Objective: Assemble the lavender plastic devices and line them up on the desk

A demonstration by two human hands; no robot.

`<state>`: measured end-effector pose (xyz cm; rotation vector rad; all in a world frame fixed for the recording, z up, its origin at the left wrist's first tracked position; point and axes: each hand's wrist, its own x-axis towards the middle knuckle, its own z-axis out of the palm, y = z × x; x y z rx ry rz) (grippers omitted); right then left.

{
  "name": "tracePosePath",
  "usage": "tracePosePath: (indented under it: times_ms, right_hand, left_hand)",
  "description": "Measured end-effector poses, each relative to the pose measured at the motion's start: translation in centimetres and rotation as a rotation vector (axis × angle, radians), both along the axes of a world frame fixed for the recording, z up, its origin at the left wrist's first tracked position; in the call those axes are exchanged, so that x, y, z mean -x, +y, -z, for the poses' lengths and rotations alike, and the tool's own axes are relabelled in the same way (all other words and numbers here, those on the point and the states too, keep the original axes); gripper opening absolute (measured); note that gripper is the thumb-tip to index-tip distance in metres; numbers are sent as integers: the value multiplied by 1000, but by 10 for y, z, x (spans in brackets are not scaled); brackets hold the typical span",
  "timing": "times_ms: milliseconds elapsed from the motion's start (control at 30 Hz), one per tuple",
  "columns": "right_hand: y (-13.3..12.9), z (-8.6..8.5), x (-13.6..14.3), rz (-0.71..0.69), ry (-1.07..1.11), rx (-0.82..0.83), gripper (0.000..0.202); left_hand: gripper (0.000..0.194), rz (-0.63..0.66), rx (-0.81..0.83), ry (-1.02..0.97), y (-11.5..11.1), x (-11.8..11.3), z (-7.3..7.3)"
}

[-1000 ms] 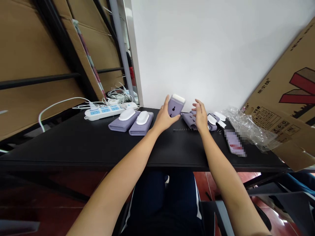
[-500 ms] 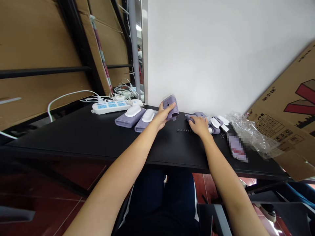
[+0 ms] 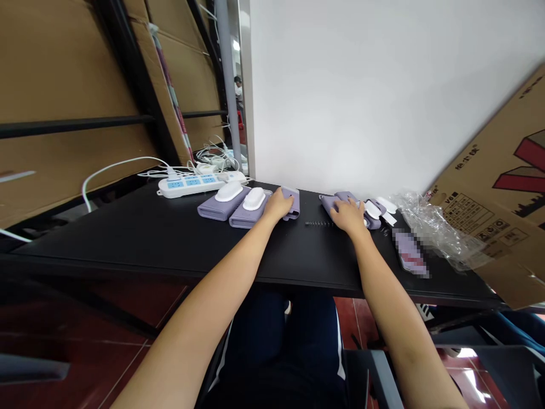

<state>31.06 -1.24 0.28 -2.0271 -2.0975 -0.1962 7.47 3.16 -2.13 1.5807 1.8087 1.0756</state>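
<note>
My left hand (image 3: 278, 204) is closed over a light purple case (image 3: 293, 199) with a small dark mark, lying on the black table. Just left of it sit two more purple cases, the nearer case (image 3: 244, 217) and the farther case (image 3: 213, 207). On these rest two white oval pieces, one white piece (image 3: 254, 199) on the nearer case. My right hand (image 3: 348, 216) lies with its fingers spread on other purple cases (image 3: 330, 203), touching them. Between my hands is a thin dark coiled spring (image 3: 318, 223). Beside my right hand is another white oval piece (image 3: 372, 210).
A white power strip (image 3: 200, 184) with cables stands at the back left. On the right lie a pixelated purple item (image 3: 409, 254) and crumpled clear plastic (image 3: 438, 230). A cardboard box (image 3: 489, 227) leans at the right end. A white wall (image 3: 361, 96) rises behind the black table (image 3: 140, 233).
My left hand has lowered the purple case from above the table onto it, beside the other two. My right hand has shifted only slightly over the right-hand cases.
</note>
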Motion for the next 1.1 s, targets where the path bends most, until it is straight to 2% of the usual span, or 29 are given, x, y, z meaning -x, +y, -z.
tracePosePath:
  times_ms: [167,333,533,667,800,900,967,1100]
  right_hand:
    - [-2,-6,2,0,-36,-15,46]
    - [-6,-10,8,84,-49,-138,47]
    - [-3,-23,3,96,23,-178,44]
    - [0,-36,-25,257,146,-141,45]
    - [-3,-37,-46,404,167,-79,47]
    - [-4,-33,-49,415,165,-73,49]
    - [-2,-32,-53,435,196,-128,48]
    - [2,-35,-78,589,316,-296,45]
  left_hand:
    - [41,20,-6,180,-12,-4,-8]
    - [52,14,-161,426,-28,-11,-15]
    - [47,-21,-225,299,-35,-9,-26]
    - [51,31,-141,233,-34,-6,-25]
    - [78,111,-3,149,-33,-8,-20]
    - [101,150,29,137,-35,-10,-21]
    - [110,179,42,167,-37,-10,-23]
    - [115,176,-13,147,-39,-11,-24]
